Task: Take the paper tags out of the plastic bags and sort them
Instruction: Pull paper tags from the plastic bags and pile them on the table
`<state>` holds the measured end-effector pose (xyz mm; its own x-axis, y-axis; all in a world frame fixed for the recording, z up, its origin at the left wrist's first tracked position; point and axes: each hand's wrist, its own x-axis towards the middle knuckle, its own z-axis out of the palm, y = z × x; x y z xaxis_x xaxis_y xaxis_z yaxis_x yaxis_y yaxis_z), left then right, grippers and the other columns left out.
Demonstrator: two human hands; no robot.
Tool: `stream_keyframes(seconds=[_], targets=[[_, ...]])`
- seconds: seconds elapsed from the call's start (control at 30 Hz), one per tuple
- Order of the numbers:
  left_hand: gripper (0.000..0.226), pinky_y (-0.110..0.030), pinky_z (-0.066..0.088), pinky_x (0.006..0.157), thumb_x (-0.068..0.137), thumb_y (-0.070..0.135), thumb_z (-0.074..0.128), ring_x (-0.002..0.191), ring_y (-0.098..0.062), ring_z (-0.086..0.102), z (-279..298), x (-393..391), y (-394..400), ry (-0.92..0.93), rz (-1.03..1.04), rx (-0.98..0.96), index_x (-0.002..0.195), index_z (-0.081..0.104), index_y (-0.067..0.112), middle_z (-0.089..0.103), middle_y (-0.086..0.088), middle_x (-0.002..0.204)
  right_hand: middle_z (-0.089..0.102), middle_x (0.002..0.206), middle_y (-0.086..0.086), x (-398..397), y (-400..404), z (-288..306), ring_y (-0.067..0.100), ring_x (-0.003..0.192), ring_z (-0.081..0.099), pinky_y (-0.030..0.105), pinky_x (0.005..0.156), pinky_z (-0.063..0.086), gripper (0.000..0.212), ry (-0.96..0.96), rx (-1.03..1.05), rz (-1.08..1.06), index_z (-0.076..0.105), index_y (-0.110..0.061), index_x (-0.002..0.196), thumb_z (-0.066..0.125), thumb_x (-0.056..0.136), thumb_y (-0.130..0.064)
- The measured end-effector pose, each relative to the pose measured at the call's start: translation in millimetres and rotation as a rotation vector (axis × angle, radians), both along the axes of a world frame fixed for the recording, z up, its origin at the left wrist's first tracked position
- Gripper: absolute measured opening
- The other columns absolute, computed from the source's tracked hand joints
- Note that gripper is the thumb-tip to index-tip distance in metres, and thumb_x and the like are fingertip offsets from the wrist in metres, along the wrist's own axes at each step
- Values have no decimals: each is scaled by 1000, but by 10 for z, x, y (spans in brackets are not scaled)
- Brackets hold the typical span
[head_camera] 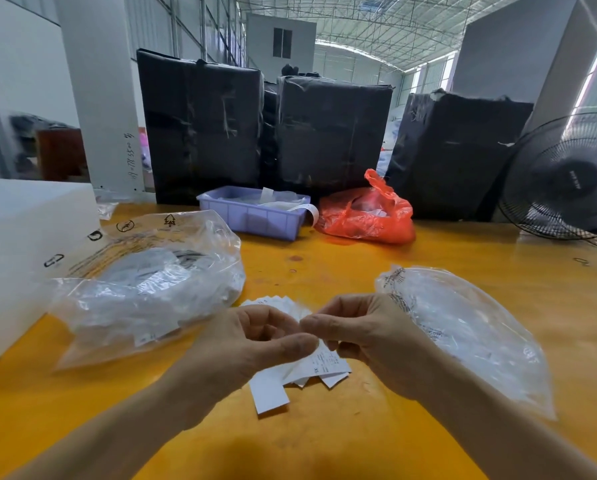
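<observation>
Pinching a small bundle of paper tags (319,367) between both hands: left hand (252,341) and right hand (363,336) meet fingertip to fingertip above the yellow bench (359,271). Print on the tags too small to read. More tags (269,393) lie under the hands. Clear plastic bags sit left (144,282) and right (463,327); left one shows recycling symbols. Warehouse room, black wrapped bales (203,126) behind.

Yellow table (463,258); red bag (366,216); lilac tray (255,220) (black bales (203,126) behind).
</observation>
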<state>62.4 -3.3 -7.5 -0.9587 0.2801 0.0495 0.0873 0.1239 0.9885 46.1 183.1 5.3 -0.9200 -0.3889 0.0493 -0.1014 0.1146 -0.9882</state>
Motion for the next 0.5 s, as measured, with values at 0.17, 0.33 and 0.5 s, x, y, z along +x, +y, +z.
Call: stream_keyframes(seconds=[0.17, 0.33, 0.5], targets=[[33, -13, 50, 59, 49, 32, 79, 71, -10, 70, 30, -27, -40, 68, 68, 91, 75, 73, 13, 74, -5, 77, 68, 66, -3, -1, -100, 41, 5, 55, 55, 15, 49, 41, 21, -54, 1, 81, 73, -18, 67, 71, 66, -39], [41, -30, 51, 74, 43, 39, 78, 71, -15, 61, 24, -134, -256, 27, 265, 190, 73, 75, 10, 70, -11, 76, 72, 81, 2, -196, -99, 19, 7, 60, 59, 29, 55, 48, 17, 233, 329, -201, 70, -9, 86, 65, 87, -25], [43, -38, 53, 86, 40, 27, 80, 76, -21, 71, 13, -133, -427, -31, 302, 250, 75, 71, 2, 73, -17, 83, 65, 114, -4, -233, -218, -211, 6, 94, 56, 17, 80, 45, 29, 517, 841, 101, 67, -19, 111, 65, 85, -8]])
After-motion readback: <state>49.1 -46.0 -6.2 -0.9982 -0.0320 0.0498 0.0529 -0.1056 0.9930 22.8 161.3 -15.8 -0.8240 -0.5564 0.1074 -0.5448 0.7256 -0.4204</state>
